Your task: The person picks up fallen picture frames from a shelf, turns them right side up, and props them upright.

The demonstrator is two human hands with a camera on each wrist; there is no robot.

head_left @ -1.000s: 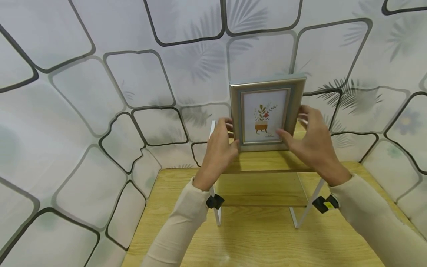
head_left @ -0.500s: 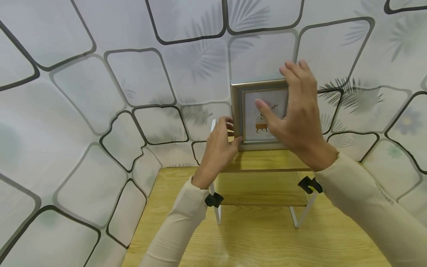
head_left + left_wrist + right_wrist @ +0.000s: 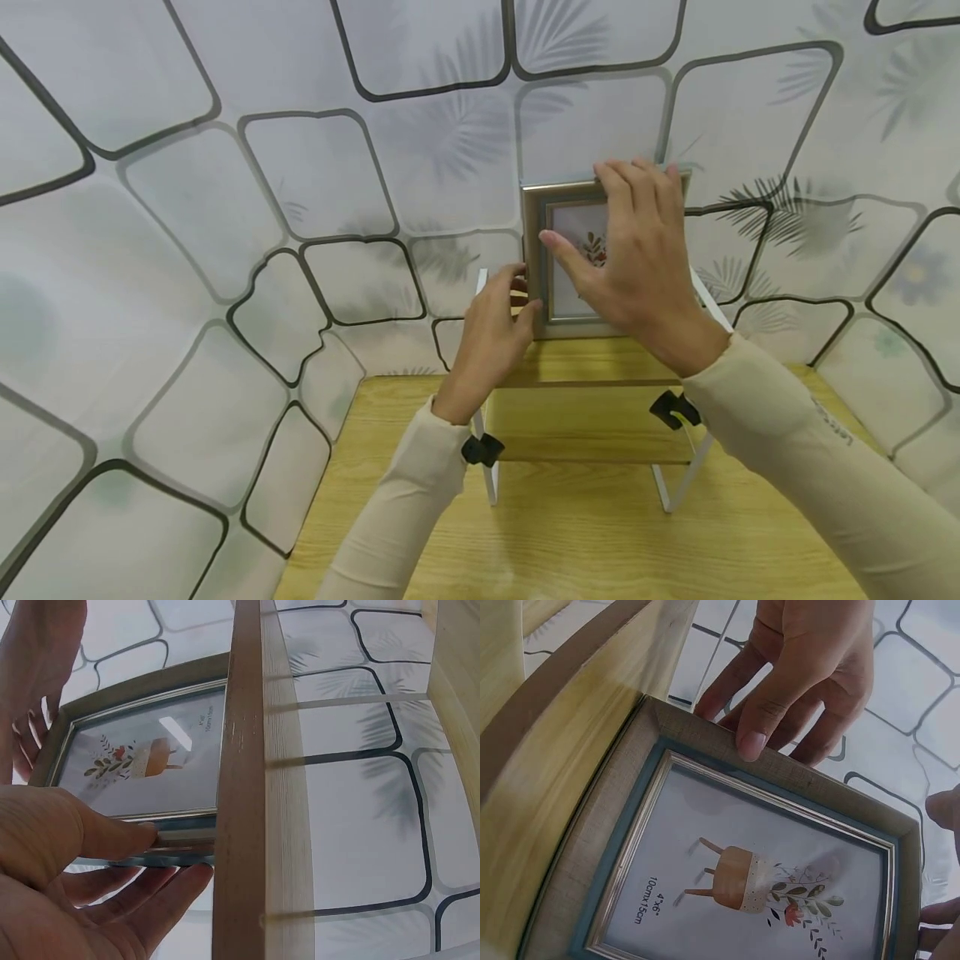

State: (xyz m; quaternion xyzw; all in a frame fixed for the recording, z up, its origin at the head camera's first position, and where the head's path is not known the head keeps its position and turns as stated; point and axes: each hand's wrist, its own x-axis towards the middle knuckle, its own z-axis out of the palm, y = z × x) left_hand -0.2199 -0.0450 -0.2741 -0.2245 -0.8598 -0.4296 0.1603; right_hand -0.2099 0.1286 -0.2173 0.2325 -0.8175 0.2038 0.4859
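A silver-gold picture frame with a teal inner border stands upright on the top board of a small wooden shelf. Its print shows a plant in an orange footed pot. My left hand pinches the frame's left side low down, thumb on the front and fingers behind, as the left wrist view shows. My right hand reaches across the front with its fingertips at the top edge. Its thumb is spread apart before the picture. That hand hides the frame's right part in the head view.
The shelf has a lower board and white metal legs, and stands on a wood-grain table. Patterned wall covering rises close behind and on both sides.
My right hand has left the frame's right side, moved up and then left across its front, and brought its fingertips to the top edge. The left hand keeps its hold.
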